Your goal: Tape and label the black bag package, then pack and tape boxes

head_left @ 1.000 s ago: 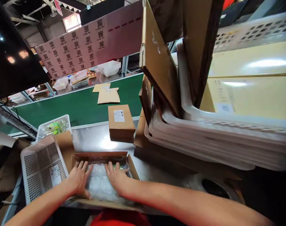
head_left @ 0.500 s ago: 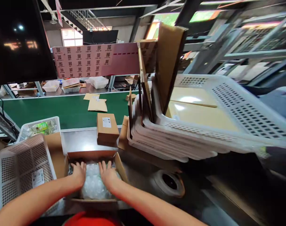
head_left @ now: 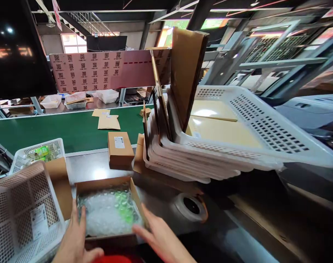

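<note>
In front of me lies an open cardboard box point(head_left: 103, 180), filled with clear bubble wrap point(head_left: 100, 212) over something bright green on its right side. My left hand point(head_left: 74, 233) is at the box's left wall, fingers stretched out and thumb spread. At the right front corner is my right hand point(head_left: 158, 233), slightly blurred, its thumb near the rim and its fingers apart. Both hands seem to touch the walls without gripping them. What the bubble wrap covers cannot be made out clearly.
A closed, labelled carton point(head_left: 119, 151) stands behind the box. Stacked white baskets point(head_left: 177, 159) with upright cardboard are at right, near a tape roll point(head_left: 192, 207). Another white basket point(head_left: 18, 204) leans at left. Beyond runs a green conveyor point(head_left: 81, 128) carrying mailers point(head_left: 108, 122).
Both hands have come off the bubble wrap and moved outward and nearer to me, to the box's sides. More wrap and the green patch now show. The view has turned slightly right.
</note>
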Demonstrator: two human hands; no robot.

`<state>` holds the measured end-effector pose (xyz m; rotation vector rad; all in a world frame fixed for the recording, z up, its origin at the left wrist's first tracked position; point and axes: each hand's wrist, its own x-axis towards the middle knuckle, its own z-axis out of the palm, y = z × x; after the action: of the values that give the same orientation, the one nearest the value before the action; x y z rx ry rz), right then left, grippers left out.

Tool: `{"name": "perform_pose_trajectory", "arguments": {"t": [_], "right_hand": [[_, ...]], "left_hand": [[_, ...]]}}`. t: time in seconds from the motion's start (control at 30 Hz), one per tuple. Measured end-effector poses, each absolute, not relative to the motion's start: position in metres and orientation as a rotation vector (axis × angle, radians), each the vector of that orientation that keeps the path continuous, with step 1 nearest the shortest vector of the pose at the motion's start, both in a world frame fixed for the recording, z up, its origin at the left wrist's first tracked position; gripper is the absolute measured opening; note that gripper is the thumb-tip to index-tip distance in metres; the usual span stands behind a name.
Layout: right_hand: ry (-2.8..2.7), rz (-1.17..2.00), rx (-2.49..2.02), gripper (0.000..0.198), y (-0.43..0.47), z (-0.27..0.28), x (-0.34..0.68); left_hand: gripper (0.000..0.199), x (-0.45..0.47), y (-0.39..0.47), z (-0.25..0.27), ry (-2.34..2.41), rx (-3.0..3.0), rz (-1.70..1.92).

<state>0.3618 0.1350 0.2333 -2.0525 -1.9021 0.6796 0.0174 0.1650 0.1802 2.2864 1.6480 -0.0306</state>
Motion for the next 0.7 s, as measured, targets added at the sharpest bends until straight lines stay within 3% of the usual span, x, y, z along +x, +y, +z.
{"name": "perform_pose_trajectory", "arguments": {"t": [0.07,0.13,0.3,0.43,0.53,0.7], "right_hand": [[-2.123,0.835,-1.984,0.103,0.140,0.234,0.338],[-2.362,0.827,-1.976,0.108,0.148,0.238,0.319],[-2.686,0.814,-1.994,0.049,0.183,0.251,0.315],[-2.530,0.805,-2.021,0.034,0.209,0.238,0.324],[-2.274,0.613,-2.025,0.037,0.213,0.199,0.331],[-1.822,0.418,-2.021,0.087,0.213,0.113,0.351]], "left_hand": [[0.135,0.038,0.167,0.179,1.474,2.326,-0.185],[0.136,0.056,0.176,0.190,1.315,2.345,-0.291],[0.112,0.077,0.200,0.217,1.259,2.396,-0.333],[0.087,0.070,0.219,0.198,1.275,2.595,-0.071],[0.074,0.060,0.243,0.173,1.190,2.810,0.276],[0.138,0.064,0.266,0.157,1.550,2.678,0.567]]}}
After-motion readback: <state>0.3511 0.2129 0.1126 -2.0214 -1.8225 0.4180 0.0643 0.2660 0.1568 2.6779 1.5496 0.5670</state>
